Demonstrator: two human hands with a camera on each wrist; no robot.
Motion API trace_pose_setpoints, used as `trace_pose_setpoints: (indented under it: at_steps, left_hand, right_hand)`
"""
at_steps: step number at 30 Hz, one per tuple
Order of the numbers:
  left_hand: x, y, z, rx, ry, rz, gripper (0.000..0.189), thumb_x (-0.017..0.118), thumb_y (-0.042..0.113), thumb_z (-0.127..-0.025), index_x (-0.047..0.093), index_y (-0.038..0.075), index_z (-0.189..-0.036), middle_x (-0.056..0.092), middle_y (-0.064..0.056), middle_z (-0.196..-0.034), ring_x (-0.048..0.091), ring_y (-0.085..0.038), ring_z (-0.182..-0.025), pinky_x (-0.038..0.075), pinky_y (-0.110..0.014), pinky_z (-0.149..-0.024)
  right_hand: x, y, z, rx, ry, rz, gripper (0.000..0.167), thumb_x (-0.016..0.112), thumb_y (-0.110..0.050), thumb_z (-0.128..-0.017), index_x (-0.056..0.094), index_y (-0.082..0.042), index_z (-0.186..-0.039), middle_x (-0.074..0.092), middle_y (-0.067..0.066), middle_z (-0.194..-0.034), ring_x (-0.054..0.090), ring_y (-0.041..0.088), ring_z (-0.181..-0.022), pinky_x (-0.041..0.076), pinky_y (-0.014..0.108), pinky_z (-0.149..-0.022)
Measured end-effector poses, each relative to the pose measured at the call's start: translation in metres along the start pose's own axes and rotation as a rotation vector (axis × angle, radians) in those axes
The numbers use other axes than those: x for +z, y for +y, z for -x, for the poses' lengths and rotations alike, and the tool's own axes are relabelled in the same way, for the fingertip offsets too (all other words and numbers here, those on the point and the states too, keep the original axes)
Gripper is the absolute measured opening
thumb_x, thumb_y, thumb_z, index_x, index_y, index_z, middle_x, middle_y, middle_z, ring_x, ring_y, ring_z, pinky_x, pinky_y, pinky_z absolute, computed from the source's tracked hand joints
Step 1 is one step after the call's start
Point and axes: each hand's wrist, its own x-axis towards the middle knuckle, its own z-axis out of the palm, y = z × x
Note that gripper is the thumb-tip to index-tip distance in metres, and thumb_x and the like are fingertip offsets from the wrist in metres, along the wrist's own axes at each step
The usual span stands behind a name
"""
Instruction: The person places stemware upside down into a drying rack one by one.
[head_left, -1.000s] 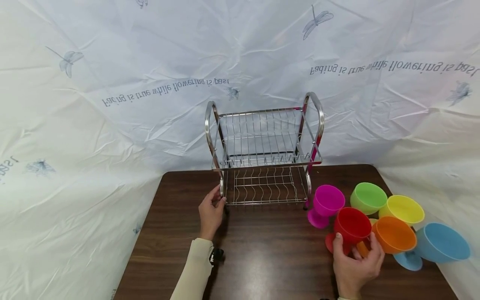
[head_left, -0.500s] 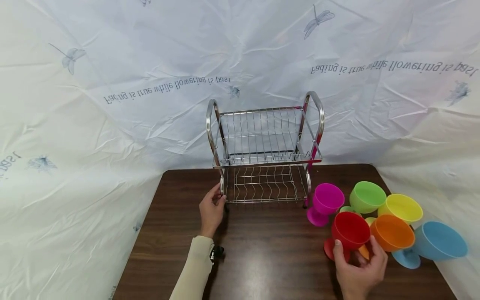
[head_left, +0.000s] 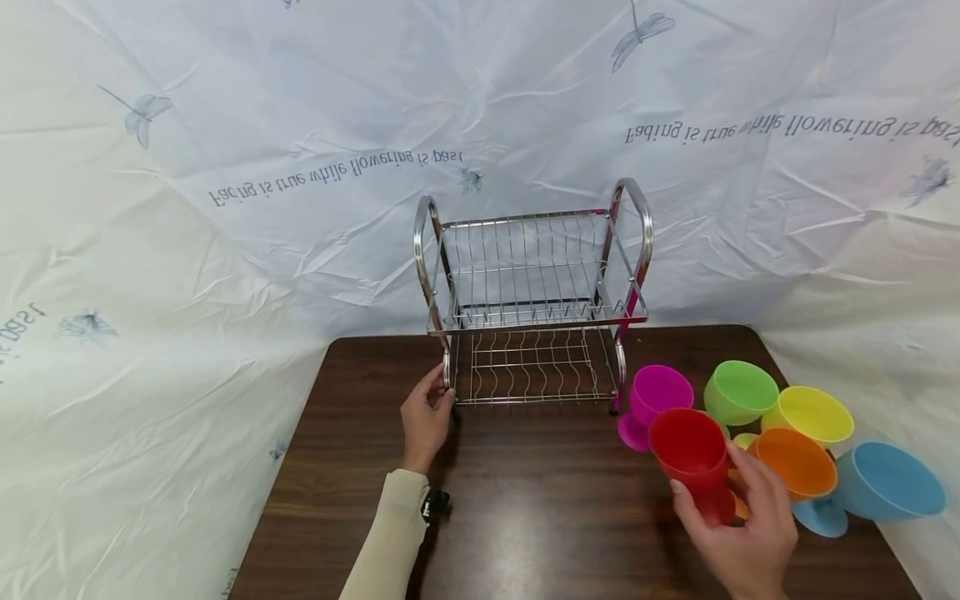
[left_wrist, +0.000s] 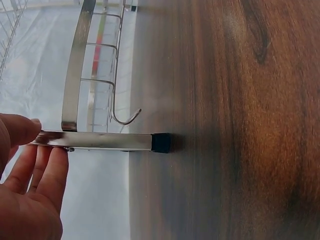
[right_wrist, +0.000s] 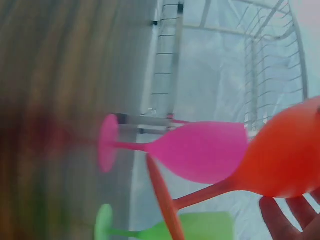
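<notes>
My right hand (head_left: 750, 525) grips a red plastic goblet (head_left: 690, 446) by its bowl; the right wrist view shows the goblet's round foot (right_wrist: 165, 200) raised off the table. Behind it a magenta goblet (head_left: 660, 392) stands upright, nearest to the rack. My left hand (head_left: 427, 421) pinches the front left leg of a two-tier metal dish rack (head_left: 536, 325). In the left wrist view, thumb and fingers lie on either side of that flat leg (left_wrist: 105, 140), just above its black foot cap (left_wrist: 161, 142).
Green (head_left: 741, 392), yellow (head_left: 813, 414), orange (head_left: 795, 462) and blue (head_left: 892, 482) goblets stand close together at the right of the brown wooden table (head_left: 517, 500). A white printed sheet (head_left: 337, 108) hangs behind the rack and along both sides.
My right hand has lifted the red goblet off the table and moved it slightly left, tilting it. My left hand stays on the rack's leg.
</notes>
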Motion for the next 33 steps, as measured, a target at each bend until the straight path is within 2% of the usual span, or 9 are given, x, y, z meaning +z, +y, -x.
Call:
trace_pose_setpoints:
  at_steps: [6,9,15,18,22,24,26,30,33]
  left_hand:
    - [-0.002,0.001,-0.002,0.003,-0.009,0.004,0.051,0.077,0.003,-0.096,0.068,0.02,-0.143,0.077,-0.01,-0.111,0.074,-0.025,-0.105,0.066,-0.038,-0.085]
    - [-0.003,0.002,-0.003,0.004,-0.017,-0.004,0.051,0.077,0.005,-0.096,0.067,0.02,-0.144,0.077,-0.01,-0.113,0.073,-0.025,-0.106,0.066,-0.039,-0.086]
    - [-0.004,0.002,-0.002,0.008,-0.022,-0.034,0.051,0.078,0.004,-0.096,0.068,0.02,-0.143,0.077,-0.009,-0.111,0.074,-0.024,-0.105,0.066,-0.039,-0.084]
    - [-0.004,0.002,-0.002,0.024,-0.016,-0.043,0.052,0.078,0.003,-0.094,0.068,0.018,-0.143,0.077,-0.009,-0.11,0.074,-0.025,-0.103,0.067,-0.039,-0.083]
    - [-0.005,0.003,-0.002,0.023,-0.022,-0.054,0.051,0.079,0.003,-0.094,0.069,0.017,-0.142,0.077,-0.01,-0.111,0.075,-0.026,-0.104,0.067,-0.038,-0.083]
    - [-0.006,0.004,-0.002,0.013,-0.028,-0.058,0.05,0.079,0.003,-0.094,0.069,0.016,-0.141,0.077,-0.011,-0.111,0.075,-0.026,-0.104,0.067,-0.038,-0.084]
    - [-0.007,0.007,-0.002,0.006,-0.032,-0.068,0.047,0.079,0.003,-0.094,0.071,0.014,-0.139,0.076,-0.011,-0.11,0.075,-0.026,-0.103,0.066,-0.036,-0.084]
    - [-0.012,0.013,0.0,0.026,-0.032,-0.11,0.043,0.081,0.005,-0.093,0.073,0.011,-0.134,0.075,-0.011,-0.109,0.075,-0.024,-0.102,0.066,-0.033,-0.082]
    - [-0.016,0.021,0.002,0.07,-0.028,-0.152,0.042,0.082,0.006,-0.091,0.073,0.008,-0.133,0.074,-0.011,-0.107,0.075,-0.023,-0.098,0.066,-0.033,-0.078]
  right_hand:
    - [0.003,-0.005,-0.024,-0.174,-0.117,-0.067,0.084,0.079,-0.064,-0.086,0.069,0.004,-0.134,0.067,0.032,-0.125,0.052,-0.006,-0.129,0.039,0.002,-0.104]
    - [0.003,-0.012,-0.034,-0.205,-0.187,-0.061,0.085,0.078,-0.067,-0.086,0.07,0.002,-0.134,0.067,0.029,-0.125,0.051,-0.005,-0.127,0.037,0.001,-0.105]
    - [0.004,-0.025,-0.049,-0.24,-0.37,0.045,0.088,0.101,-0.019,-0.058,0.069,-0.003,-0.138,0.066,0.023,-0.129,0.059,0.018,-0.119,0.03,0.0,-0.103]
    - [0.006,-0.029,-0.055,-0.28,-0.431,0.09,0.089,0.102,-0.025,-0.06,0.068,-0.006,-0.14,0.067,0.021,-0.129,0.062,0.031,-0.113,0.028,0.0,-0.103]
    - [0.011,-0.032,-0.06,-0.344,-0.456,0.129,0.08,0.075,-0.068,-0.086,0.068,-0.01,-0.141,0.068,0.017,-0.129,0.065,0.032,-0.111,0.026,0.001,-0.103]
    - [0.013,-0.032,-0.061,-0.366,-0.463,0.152,0.085,0.053,-0.079,-0.092,0.069,-0.012,-0.141,0.069,0.016,-0.129,0.066,0.03,-0.111,0.026,0.0,-0.102]
    - [0.015,-0.034,-0.063,-0.38,-0.471,0.174,0.088,0.047,-0.082,-0.092,0.07,-0.012,-0.14,0.069,0.014,-0.129,0.066,0.029,-0.111,0.033,0.002,-0.1]
    - [0.017,-0.037,-0.065,-0.404,-0.496,0.193,0.089,0.045,-0.082,-0.092,0.07,-0.011,-0.139,0.069,0.013,-0.131,0.067,0.029,-0.112,0.063,0.029,-0.086]
    - [0.019,-0.039,-0.068,-0.421,-0.512,0.177,0.09,0.042,-0.082,-0.094,0.069,-0.01,-0.14,0.067,0.015,-0.132,0.066,0.032,-0.112,0.066,0.053,-0.075]
